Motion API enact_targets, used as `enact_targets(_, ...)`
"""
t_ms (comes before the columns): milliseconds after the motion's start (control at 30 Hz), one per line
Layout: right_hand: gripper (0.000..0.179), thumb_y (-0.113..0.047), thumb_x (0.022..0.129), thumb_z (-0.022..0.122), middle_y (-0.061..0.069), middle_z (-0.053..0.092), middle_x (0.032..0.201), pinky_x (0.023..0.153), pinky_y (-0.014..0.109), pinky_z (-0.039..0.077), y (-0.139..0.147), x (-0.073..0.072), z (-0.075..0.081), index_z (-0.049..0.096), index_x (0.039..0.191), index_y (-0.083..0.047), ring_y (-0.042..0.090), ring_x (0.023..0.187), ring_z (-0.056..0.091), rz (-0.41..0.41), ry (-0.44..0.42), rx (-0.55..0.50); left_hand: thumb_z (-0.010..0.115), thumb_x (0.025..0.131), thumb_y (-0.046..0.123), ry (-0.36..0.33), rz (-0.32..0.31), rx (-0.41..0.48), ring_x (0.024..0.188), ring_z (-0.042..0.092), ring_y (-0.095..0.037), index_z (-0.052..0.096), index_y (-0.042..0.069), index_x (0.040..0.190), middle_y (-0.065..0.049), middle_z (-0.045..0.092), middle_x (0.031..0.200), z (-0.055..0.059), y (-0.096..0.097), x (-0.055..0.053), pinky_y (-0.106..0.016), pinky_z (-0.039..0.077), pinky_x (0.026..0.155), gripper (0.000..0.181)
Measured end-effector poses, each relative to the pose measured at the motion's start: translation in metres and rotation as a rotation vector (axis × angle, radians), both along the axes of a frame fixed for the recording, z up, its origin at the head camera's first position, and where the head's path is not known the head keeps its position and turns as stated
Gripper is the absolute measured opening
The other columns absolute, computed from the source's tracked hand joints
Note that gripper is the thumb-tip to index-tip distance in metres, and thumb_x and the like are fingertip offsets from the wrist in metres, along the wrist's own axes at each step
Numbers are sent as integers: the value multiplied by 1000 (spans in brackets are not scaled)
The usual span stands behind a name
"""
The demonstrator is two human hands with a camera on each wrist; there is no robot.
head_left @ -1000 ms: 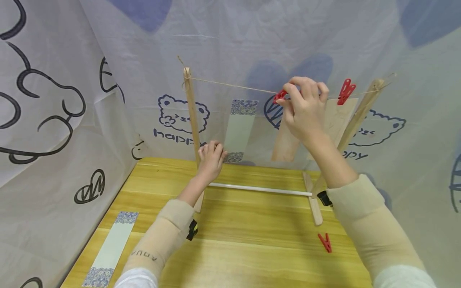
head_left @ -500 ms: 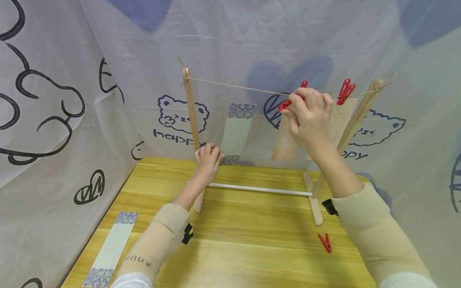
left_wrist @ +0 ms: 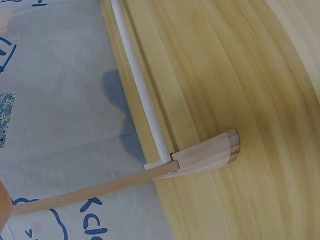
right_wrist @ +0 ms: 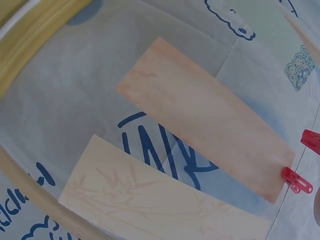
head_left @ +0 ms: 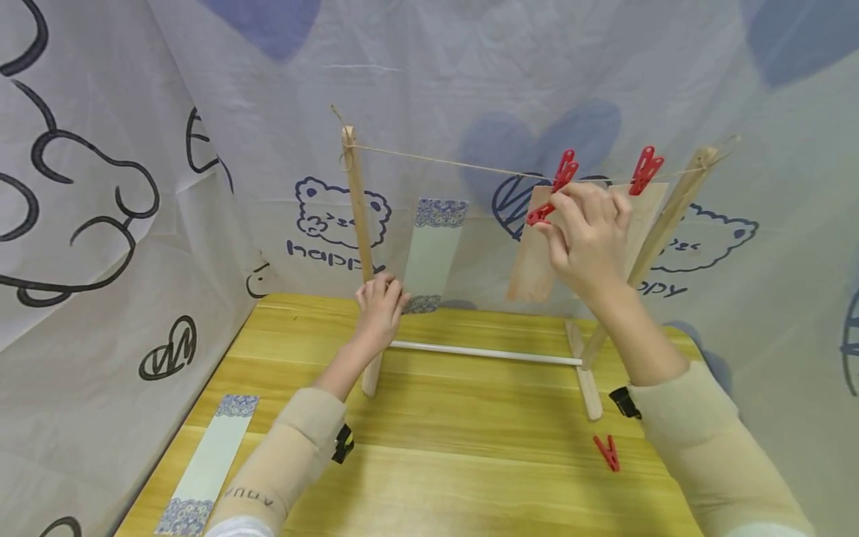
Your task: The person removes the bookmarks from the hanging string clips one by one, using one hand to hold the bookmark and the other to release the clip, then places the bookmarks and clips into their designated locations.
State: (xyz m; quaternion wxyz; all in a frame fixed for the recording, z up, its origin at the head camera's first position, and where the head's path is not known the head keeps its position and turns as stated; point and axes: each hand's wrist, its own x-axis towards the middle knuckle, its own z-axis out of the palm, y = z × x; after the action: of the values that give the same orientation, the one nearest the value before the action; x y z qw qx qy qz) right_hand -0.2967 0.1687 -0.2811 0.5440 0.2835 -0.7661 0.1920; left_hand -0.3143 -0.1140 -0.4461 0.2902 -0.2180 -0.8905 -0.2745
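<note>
My left hand [head_left: 380, 307] holds a pale green paper strip with blue patterned ends [head_left: 432, 250] near its lower left edge, beside the left wooden post [head_left: 359, 216]. The strip is apart from and below the string [head_left: 436, 159]. Thumb and fingers of my right hand [head_left: 593, 235] pinch a red clothespin [head_left: 540, 215] below the string. Just above that hand, another red clothespin [head_left: 566, 170] clips a pinkish paper strip [right_wrist: 210, 120] to the string. A further red clothespin [head_left: 646, 171] holds a cream paper strip [right_wrist: 150, 200] near the right post [head_left: 671, 216].
On the table [head_left: 456, 477], a second blue-patterned strip [head_left: 209, 466] lies at the left and a loose red clothespin [head_left: 607, 453] at the right. A white rod [head_left: 483, 352] joins the feet of the stand. A printed cloth [head_left: 416, 67] hangs behind.
My right hand has moved down and right, away from the string, with the red clothespin, uncovering the clothespin on the pinkish strip. My left hand has drifted left and down with the green strip.
</note>
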Motion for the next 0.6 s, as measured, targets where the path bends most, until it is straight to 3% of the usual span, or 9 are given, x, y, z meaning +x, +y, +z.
enact_targets(267,36,-36,89,55,16,53,104,88,51,23,8,6,-9,58,98,-1,34,100,45,-11,-24,23,45,93,22,-24,-1,12,98,39,-36,45,4,88,-17,41,107,-1,-4,5,-55,20,92,20)
enact_targets(600,36,-35,89,54,17,52,104,88,53,22,18,12,-19,57,100,-1,35,101,44,-47,-56,58,44,93,23,-27,4,26,98,40,-36,45,4,87,-19,42,109,-7,-13,12,-55,19,91,21)
